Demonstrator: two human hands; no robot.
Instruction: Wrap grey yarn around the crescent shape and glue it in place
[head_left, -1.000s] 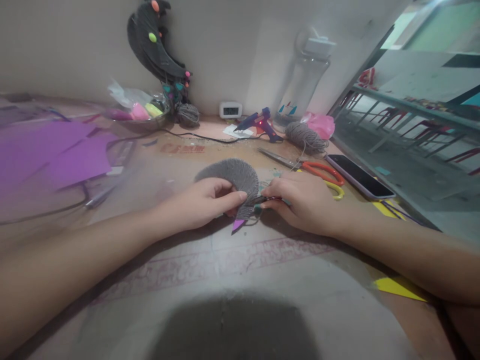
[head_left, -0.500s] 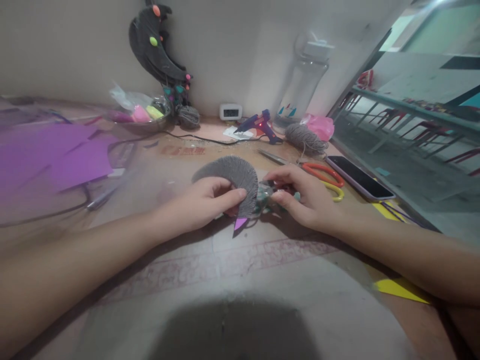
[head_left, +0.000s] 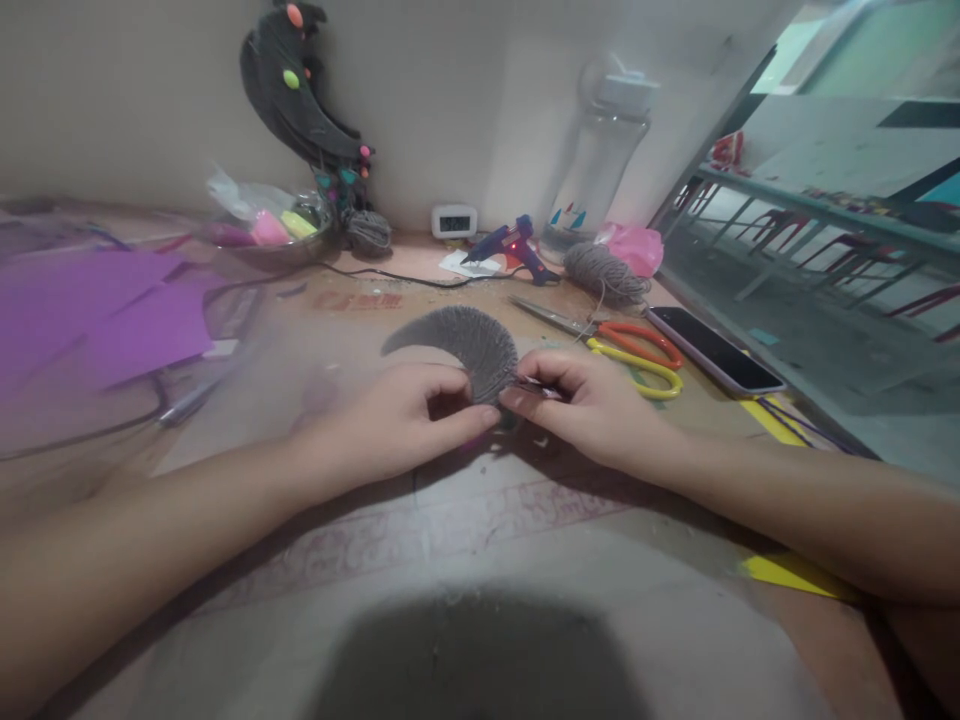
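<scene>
Pinching grey yarn crescent: left hand, right hand; red table print illegible.

Cannot make out the small dark thing pinched in the right hand. Hides the lower tip of the grey yarn-wrapped crescent behind the left hand. Blurs the purple paper sheets, cropping them at the left edge.

Gray yarn crescent has been tipped flatter & lower vs. 0.5 s ago; its purple tip, seen earlier below the thumb, is now covered. Right hand has been drawn in, thumb & forefinger pinched on a thin dark bit at the crescent's end, next to left hand. Teal bits are no longer seen.
</scene>
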